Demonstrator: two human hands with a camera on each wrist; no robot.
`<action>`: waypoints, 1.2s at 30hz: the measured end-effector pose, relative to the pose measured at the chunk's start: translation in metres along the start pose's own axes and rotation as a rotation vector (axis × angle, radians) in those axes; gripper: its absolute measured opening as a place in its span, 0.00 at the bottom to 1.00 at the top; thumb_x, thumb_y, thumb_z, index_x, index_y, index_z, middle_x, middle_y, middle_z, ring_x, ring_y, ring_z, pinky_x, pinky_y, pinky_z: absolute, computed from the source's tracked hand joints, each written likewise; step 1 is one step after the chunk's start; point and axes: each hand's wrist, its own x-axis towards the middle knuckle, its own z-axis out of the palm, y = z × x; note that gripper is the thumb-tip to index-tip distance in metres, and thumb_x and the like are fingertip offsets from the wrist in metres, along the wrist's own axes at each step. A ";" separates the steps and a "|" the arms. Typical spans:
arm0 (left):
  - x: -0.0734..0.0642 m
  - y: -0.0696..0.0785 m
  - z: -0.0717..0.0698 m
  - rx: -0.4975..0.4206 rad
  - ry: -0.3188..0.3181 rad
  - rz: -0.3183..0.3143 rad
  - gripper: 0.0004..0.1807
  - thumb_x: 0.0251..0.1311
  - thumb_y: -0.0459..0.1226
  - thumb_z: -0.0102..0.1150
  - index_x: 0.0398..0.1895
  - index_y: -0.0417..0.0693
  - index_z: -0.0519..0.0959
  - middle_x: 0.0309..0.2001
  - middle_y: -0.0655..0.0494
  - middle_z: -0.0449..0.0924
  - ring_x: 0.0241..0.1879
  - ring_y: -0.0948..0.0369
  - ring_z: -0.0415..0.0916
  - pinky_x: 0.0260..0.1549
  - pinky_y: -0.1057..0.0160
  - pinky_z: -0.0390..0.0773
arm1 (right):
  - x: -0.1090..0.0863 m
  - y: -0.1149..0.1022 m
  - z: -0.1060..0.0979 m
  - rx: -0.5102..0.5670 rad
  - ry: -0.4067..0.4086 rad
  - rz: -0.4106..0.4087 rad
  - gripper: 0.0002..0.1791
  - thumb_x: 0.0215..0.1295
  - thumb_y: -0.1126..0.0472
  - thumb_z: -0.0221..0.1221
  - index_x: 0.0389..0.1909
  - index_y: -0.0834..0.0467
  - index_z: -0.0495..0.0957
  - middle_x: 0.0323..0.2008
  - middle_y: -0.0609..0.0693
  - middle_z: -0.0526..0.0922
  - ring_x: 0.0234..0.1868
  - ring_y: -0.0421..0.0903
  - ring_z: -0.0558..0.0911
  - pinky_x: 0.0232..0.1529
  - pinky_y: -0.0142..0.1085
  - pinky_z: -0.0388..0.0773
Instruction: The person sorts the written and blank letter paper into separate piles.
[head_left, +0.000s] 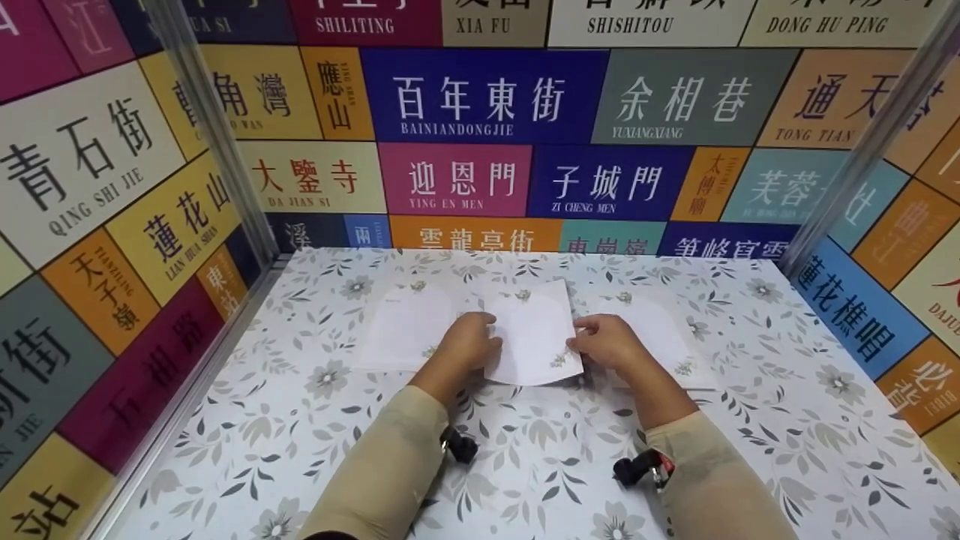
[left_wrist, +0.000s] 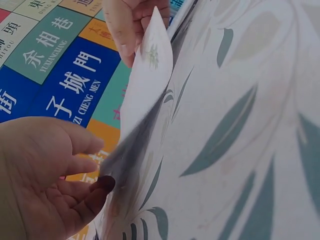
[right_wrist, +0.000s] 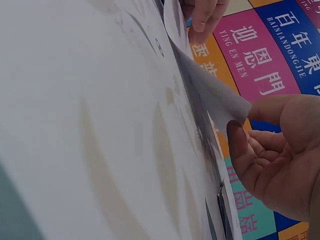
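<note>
Between my two hands a white sheet of paper is held above the table, its lower edge bowed. Small floral prints decorate its top and its lower right corner. My left hand pinches the left edge, with the thumb close under the paper in the left wrist view. At the opposite edge, my right hand pinches the sheet between thumb and forefinger, clearest in the right wrist view, where the corner lifts. Similar printed sheets lie flat on either side: left sheets and right sheets, each partly covered by a hand.
A table with a grey leaf-and-flower covering spans the area below. Colourful panels with Chinese place names form the back wall and both sides, with metal posts at the corners. Each wrist carries a small black camera.
</note>
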 end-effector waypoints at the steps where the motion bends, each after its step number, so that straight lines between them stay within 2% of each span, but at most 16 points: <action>1: 0.000 0.000 0.000 -0.007 0.007 -0.001 0.27 0.72 0.37 0.61 0.73 0.48 0.76 0.73 0.48 0.78 0.78 0.49 0.71 0.80 0.49 0.68 | 0.000 0.000 0.000 0.008 -0.004 0.003 0.33 0.71 0.57 0.67 0.74 0.63 0.74 0.62 0.63 0.84 0.57 0.52 0.86 0.56 0.39 0.85; 7: -0.001 -0.001 -0.001 -0.015 0.040 0.028 0.31 0.66 0.26 0.57 0.73 0.46 0.77 0.71 0.46 0.79 0.77 0.48 0.72 0.80 0.51 0.68 | -0.002 -0.001 0.002 0.031 0.002 0.019 0.31 0.71 0.62 0.63 0.74 0.65 0.74 0.57 0.61 0.85 0.49 0.47 0.85 0.46 0.33 0.84; 15: 0.000 -0.003 0.000 -0.061 0.088 0.070 0.28 0.65 0.23 0.59 0.70 0.43 0.80 0.67 0.47 0.84 0.73 0.50 0.77 0.76 0.53 0.74 | -0.001 0.001 0.000 0.046 0.015 0.005 0.30 0.69 0.64 0.59 0.72 0.65 0.75 0.46 0.56 0.86 0.35 0.43 0.86 0.39 0.33 0.84; 17: 0.001 -0.002 0.000 -0.078 0.080 0.052 0.28 0.66 0.23 0.59 0.70 0.44 0.80 0.68 0.48 0.84 0.73 0.50 0.77 0.76 0.53 0.75 | -0.001 0.001 -0.001 0.051 0.019 -0.004 0.30 0.68 0.64 0.59 0.72 0.66 0.75 0.45 0.56 0.86 0.35 0.43 0.85 0.39 0.32 0.84; 21: 0.002 -0.001 0.000 -0.144 0.071 0.014 0.29 0.67 0.24 0.58 0.71 0.48 0.79 0.71 0.49 0.81 0.77 0.49 0.73 0.78 0.51 0.72 | 0.000 0.003 -0.001 0.065 0.033 -0.020 0.29 0.68 0.65 0.59 0.71 0.66 0.76 0.46 0.57 0.87 0.36 0.42 0.85 0.38 0.30 0.82; 24: 0.002 0.000 0.000 -0.170 0.079 0.016 0.29 0.67 0.24 0.57 0.71 0.48 0.79 0.73 0.48 0.78 0.79 0.49 0.69 0.80 0.50 0.69 | 0.000 0.005 -0.002 0.079 0.045 -0.021 0.28 0.70 0.65 0.59 0.71 0.65 0.77 0.50 0.58 0.86 0.41 0.44 0.85 0.41 0.29 0.82; 28: 0.003 0.003 0.002 -0.175 0.108 0.065 0.29 0.65 0.24 0.58 0.70 0.47 0.80 0.74 0.47 0.78 0.79 0.49 0.69 0.80 0.51 0.68 | -0.002 0.007 -0.006 0.081 0.068 -0.014 0.27 0.72 0.64 0.59 0.72 0.62 0.77 0.53 0.59 0.85 0.48 0.47 0.83 0.44 0.30 0.80; 36: 0.006 0.017 0.013 -0.167 0.166 0.135 0.29 0.63 0.25 0.59 0.68 0.47 0.82 0.70 0.47 0.81 0.71 0.52 0.78 0.72 0.53 0.78 | -0.005 0.018 -0.023 0.060 0.098 -0.022 0.28 0.75 0.63 0.57 0.74 0.60 0.75 0.58 0.60 0.84 0.54 0.50 0.81 0.47 0.29 0.78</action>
